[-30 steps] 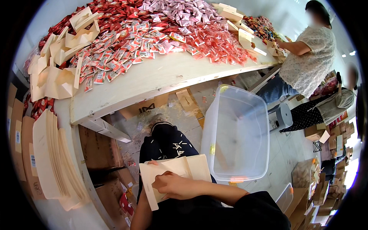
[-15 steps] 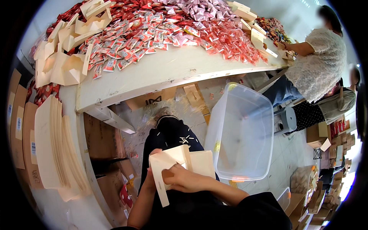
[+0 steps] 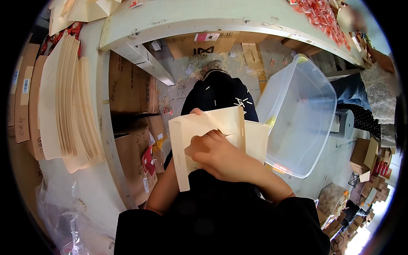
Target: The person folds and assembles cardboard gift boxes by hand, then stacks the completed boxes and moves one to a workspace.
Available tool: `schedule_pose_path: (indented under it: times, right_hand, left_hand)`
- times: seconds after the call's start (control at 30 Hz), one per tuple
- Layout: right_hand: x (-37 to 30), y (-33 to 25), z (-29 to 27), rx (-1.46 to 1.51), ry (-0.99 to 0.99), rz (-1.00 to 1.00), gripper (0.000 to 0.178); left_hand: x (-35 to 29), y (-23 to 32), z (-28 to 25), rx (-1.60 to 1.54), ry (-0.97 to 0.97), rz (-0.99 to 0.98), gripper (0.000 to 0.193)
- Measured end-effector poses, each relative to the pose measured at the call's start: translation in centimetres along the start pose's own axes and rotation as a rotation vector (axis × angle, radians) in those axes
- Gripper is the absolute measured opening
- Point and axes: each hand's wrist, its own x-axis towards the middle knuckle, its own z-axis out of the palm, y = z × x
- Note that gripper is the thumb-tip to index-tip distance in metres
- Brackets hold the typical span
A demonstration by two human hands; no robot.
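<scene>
Over my lap lies a cream cardboard box blank (image 3: 212, 120), partly folded, with a cut-out opening in its face and a narrow flap toward me. My left hand (image 3: 196, 111) grips it from behind; only fingertips show over the far edge, and the rest is hidden. On top, my right hand (image 3: 219, 155) has its fingers bent and pressed together at the cut-out, touching the card, with some fingertips out of sight. A second cream panel (image 3: 257, 138) sticks out to the right, beneath or joined to the blank; I cannot tell which.
Stacked flat blanks (image 3: 70, 102) stand on the left table beside clear plastic wrap (image 3: 68, 216). A white table (image 3: 195, 15) spans the far side, with red packets (image 3: 321, 19) at right. A clear plastic tub (image 3: 297, 119) stands right of my knees. A person's arm (image 3: 382, 59) shows beyond.
The view has tipped downward, so most of the packet pile has left it. My right hand has shifted over the cut-out, its back now turned more upward. My left hand still grips the blank.
</scene>
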Motion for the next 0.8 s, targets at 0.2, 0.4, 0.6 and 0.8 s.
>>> schedule_pose_path:
  times: [0.2, 0.4, 0.6, 0.8]
  right_hand:
    - [-0.5, -1.1, 0.6, -0.17, -0.032, 0.128, 0.018]
    - [-0.5, -0.8, 0.3, -0.203, -0.022, 0.225, 0.019]
    - [-0.1, -0.5, 0.1, -0.211, -0.089, 0.243, 0.017]
    - [-0.1, -0.1, 0.1, -0.129, -0.154, 0.216, 0.02]
  left_hand:
    - [0.8, 0.3, 0.8, -0.357, 0.168, -0.162, 0.035]
    - [0.8, 1.2, -1.0, -0.027, 0.288, -0.298, 0.055]
    - [-2.2, 0.3, -7.0, -0.134, 0.415, -0.246, 0.062]
    - [-0.5, 1.0, 1.0, 0.196, 0.314, -0.109, 0.069]
